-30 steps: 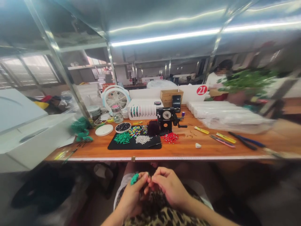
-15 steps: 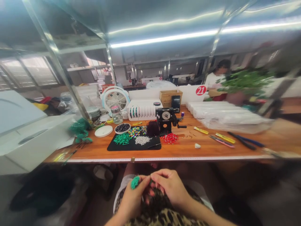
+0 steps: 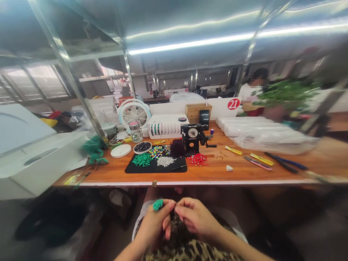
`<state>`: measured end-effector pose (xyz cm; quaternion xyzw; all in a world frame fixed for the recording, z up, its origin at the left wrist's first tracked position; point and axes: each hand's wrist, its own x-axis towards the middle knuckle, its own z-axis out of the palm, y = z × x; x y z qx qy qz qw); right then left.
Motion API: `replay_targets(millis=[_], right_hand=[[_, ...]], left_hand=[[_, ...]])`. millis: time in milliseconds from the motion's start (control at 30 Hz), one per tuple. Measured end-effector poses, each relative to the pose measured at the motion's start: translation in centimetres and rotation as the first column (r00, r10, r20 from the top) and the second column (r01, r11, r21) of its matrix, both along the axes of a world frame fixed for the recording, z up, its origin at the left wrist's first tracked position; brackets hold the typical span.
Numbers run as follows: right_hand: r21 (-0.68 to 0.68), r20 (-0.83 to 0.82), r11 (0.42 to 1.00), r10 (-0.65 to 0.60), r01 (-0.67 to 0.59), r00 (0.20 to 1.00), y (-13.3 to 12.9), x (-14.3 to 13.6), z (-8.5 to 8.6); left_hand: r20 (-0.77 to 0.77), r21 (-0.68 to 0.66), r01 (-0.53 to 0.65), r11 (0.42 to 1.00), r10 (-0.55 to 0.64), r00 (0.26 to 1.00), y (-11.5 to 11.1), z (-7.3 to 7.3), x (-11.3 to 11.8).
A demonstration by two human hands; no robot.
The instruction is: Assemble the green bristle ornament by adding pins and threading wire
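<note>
Above my lap, my left hand (image 3: pixel 157 222) is closed, with thumb and index finger pinched together. A small bunch of green strands (image 3: pixel 158 204) sticks out beside the index finger of that hand, its lower part hidden by the fingers. My right hand (image 3: pixel 196 216) is closed too, its thumb and index finger pinching close to the left fingertips. Whatever lies between the two pinches is too small to make out. Leopard-patterned cloth (image 3: pixel 187 251) covers the lap beneath both hands.
On the wooden table (image 3: pixel 206 174) lies a black mat (image 3: pixel 152 170) with green pieces (image 3: pixel 142 159), white beads (image 3: pixel 165 161) and coloured beads. Red pieces (image 3: pixel 197 158) lie near a black crank machine (image 3: pixel 192 139). Pliers (image 3: pixel 282 162) and tweezers (image 3: pixel 257 163) lie right. A person (image 3: pixel 254 87) sits beyond.
The left hand and green bunch have risen slightly. The fingertips of both hands have drawn a little apart, and the left hand's lower fingers are lower. The view has shifted slightly.
</note>
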<state>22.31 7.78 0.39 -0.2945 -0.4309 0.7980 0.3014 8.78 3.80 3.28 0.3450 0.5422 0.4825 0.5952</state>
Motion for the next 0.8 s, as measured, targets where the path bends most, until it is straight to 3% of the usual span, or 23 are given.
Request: replay_targets(millis=[100,267,400,567,700,800], right_hand=[[0.09,0.07,0.994,-0.062,0.055,0.996,0.1,0.4,-0.1],[0.268,0.134,0.944,-0.234,0.192,0.963,0.1,0.6,1.1],[0.362,0.208,0.914,-0.268,0.181,0.941,0.1,0.1,2.3],[0.241,0.134,0.959,-0.185,0.15,0.974,-0.1,-0.2,2.6],[0.188,0.07,0.972,-0.157,0.141,0.985,-0.3,-0.1,2.4],[0.196,0.045,0.968,-0.166,0.155,0.985,-0.2,0.0,2.0]], left_hand=[[-0.023,-0.014,0.02,1.0,-0.02,1.0,0.0,-0.1,-0.1],[0.087,0.028,0.019,0.999,-0.021,0.996,-0.4,0.2,0.2],[0.062,0.038,0.084,0.996,-0.086,0.994,-0.5,-0.6,0.1],[0.098,0.038,0.124,0.991,-0.128,0.987,-0.6,-1.7,-0.1],[0.03,0.163,0.141,0.976,-0.148,0.989,-0.8,-1.4,-0.1],[0.079,0.16,0.101,0.982,-0.115,0.99,-0.8,-1.1,0.0]])
